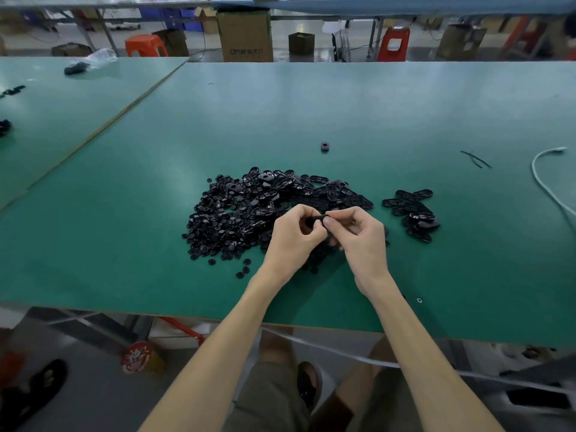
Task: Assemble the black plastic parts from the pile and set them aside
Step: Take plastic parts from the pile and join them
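Note:
A big pile of black plastic parts [243, 210] lies on the green table [280, 113]: small round pieces on its left side, flat oval pieces along its back and right. A smaller group of oval pieces [414, 215] sits apart to the right. My left hand [293, 238] and my right hand [361, 235] meet just in front of the pile, both pinching one black part [316, 218] between their fingertips. Most of that part is hidden by my fingers.
One black part [325, 146] lies alone further back. Thin black strips [475, 159] and a white cable [545, 182] lie at the right. A few round pieces [243, 271] are scattered near the front edge. A second green table [46, 113] adjoins on the left.

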